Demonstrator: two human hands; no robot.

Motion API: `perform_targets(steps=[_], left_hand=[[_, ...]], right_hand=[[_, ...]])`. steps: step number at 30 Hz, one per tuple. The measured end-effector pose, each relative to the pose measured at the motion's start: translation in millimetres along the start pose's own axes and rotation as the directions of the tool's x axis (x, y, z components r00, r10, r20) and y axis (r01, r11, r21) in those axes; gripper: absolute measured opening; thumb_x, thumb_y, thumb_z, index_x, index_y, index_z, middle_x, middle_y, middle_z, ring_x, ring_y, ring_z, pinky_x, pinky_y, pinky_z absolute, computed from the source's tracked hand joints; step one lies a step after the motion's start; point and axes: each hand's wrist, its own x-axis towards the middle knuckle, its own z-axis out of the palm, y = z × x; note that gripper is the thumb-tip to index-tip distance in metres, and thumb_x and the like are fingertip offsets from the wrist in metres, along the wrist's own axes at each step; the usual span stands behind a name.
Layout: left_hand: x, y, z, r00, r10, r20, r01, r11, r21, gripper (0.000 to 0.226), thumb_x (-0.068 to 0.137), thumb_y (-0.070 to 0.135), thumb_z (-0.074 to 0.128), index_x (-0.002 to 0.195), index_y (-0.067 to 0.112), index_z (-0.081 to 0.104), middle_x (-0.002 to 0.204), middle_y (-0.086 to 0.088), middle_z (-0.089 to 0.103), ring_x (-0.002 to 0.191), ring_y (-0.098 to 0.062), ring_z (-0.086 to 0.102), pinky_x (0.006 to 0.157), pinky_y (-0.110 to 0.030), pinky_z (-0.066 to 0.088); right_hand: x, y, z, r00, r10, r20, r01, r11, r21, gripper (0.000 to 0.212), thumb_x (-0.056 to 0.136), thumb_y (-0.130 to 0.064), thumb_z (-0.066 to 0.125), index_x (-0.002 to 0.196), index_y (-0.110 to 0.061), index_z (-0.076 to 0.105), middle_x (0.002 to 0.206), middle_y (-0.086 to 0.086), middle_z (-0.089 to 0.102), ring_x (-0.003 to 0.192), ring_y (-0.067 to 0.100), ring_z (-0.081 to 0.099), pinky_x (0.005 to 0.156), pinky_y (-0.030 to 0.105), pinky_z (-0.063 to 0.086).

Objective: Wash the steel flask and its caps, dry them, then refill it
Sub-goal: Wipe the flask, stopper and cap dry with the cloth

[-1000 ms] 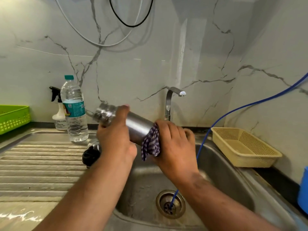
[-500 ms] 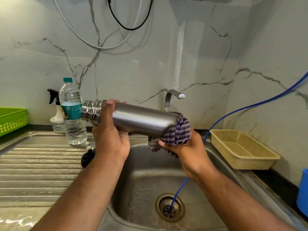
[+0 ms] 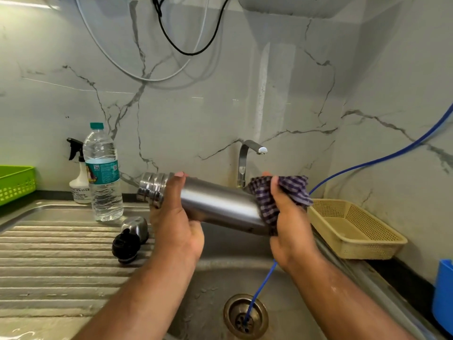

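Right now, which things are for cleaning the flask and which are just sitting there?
For the job: steel flask, checked cloth, steel cap, black cap, water bottle.

Just there: spray bottle, green basket, beige basket, blue hose.

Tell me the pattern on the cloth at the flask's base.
Purple-and-white checks on the cloth, head view.

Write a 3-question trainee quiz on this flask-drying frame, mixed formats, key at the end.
1. True or false: the steel flask is standing upright in the sink.
2. Which hand presses the checked cloth onto the flask's base? A) left hand B) right hand
3. Fill in: the two caps lie on the ribbed ______ beside the water bottle.

Key: 1 false, it is held roughly horizontal above the sink; 2 B; 3 drainboard.
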Motion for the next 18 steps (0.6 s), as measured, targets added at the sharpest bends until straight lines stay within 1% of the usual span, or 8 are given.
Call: perform_targets(steps=[2,5,7,9,11,14,16,18], left_hand=[[4.7,5.5,-0.6,1.0,0.027,-0.013,-0.027,1.0,-0.004,0.049,0.082,0.023,0.08,0.126,0.022,0.058,0.122,-0.005,0.068,0.113,-0.021,0.067,0.098,-0.045,0.057],[12.4,14.9,-2.4,0.998,0.05,-0.037,-0.05,0.999,0.009,0.033,0.085,0.026,0.078,0.113,0.025,0.06,0.112,-0.001,0.07,0.111,-0.021,0.068,0.084,-0.041,0.06],[17.3,21.1,-3.4,0.998,0.06,-0.033,-0.061,0.998,-0.005,0.029,0.086,0.027,0.077,0.111,0.025,0.062,0.103,0.002,0.073,0.106,-0.019,0.071,0.074,-0.037,0.061],[17.6,24.3,-2.9,0.999,0.045,-0.006,-0.045,0.999,-0.029,0.023,0.088,0.029,0.075,0.108,0.025,0.065,0.096,0.003,0.075,0.097,-0.016,0.073,0.068,-0.035,0.063],[12.6,21.9,-2.1,1.0,0.006,0.028,-0.005,1.0,-0.03,0.019,0.09,0.029,0.073,0.106,0.023,0.065,0.095,0.001,0.075,0.095,-0.017,0.073,0.074,-0.038,0.064],[3.1,13.6,-0.3,0.993,-0.042,0.11,0.042,0.999,0.005,0.014,0.091,0.026,0.07,0.103,0.021,0.065,0.087,-0.001,0.076,0.096,-0.019,0.072,0.09,-0.043,0.059],[1.9,10.6,-0.3,0.975,-0.025,0.22,0.012,0.998,0.058,0.006,0.085,0.024,0.073,0.091,0.021,0.072,0.083,0.0,0.075,0.093,-0.017,0.072,0.094,-0.042,0.056],[3.1,10.8,-1.8,0.936,0.007,0.352,-0.052,0.991,0.12,0.011,0.072,0.027,0.08,0.081,0.023,0.077,0.088,0.001,0.073,0.094,-0.016,0.071,0.098,-0.043,0.054]], right_hand=[[-5.3,7.0,3.1,0.991,0.118,0.07,-0.115,0.993,-0.04,0.051,0.082,-0.051,0.067,0.123,-0.021,0.07,0.117,0.004,0.076,0.113,0.026,0.07,0.099,0.051,0.054],[-15.8,18.0,8.2,0.974,0.156,0.164,-0.143,0.986,-0.091,0.057,0.081,-0.057,0.064,0.128,-0.024,0.064,0.12,0.0,0.075,0.117,0.019,0.068,0.104,0.042,0.052],[-23.6,19.9,10.6,0.969,0.1,0.226,-0.053,0.977,-0.206,0.064,0.077,-0.064,0.062,0.134,-0.034,0.058,0.115,-0.015,0.075,0.116,0.005,0.066,0.106,0.032,0.05],[-28.8,17.5,10.7,0.956,-0.002,0.293,0.085,0.959,-0.272,0.074,0.077,-0.062,0.059,0.147,-0.044,0.042,0.108,-0.034,0.071,0.109,-0.014,0.062,0.094,0.012,0.051],[-28.9,13.7,9.0,0.948,-0.099,0.304,0.184,0.946,-0.266,0.069,0.078,-0.059,0.058,0.144,-0.051,0.04,0.107,-0.045,0.064,0.106,-0.024,0.057,0.084,0.004,0.047],[-20.7,0.5,6.0,0.975,-0.147,0.167,0.169,0.978,-0.122,0.055,0.081,-0.055,0.063,0.135,-0.046,0.059,0.125,-0.026,0.068,0.118,-0.005,0.062,0.092,0.024,0.055],[-15.3,-5.4,3.1,0.997,0.018,0.076,-0.017,1.0,-0.011,0.046,0.087,-0.049,0.066,0.127,-0.026,0.069,0.122,-0.004,0.074,0.11,0.019,0.071,0.087,0.049,0.06],[-12.7,-6.5,-2.8,0.968,0.241,0.063,-0.243,0.97,0.029,0.039,0.091,-0.046,0.065,0.113,-0.015,0.075,0.113,0.009,0.076,0.097,0.029,0.073,0.084,0.046,0.059]])
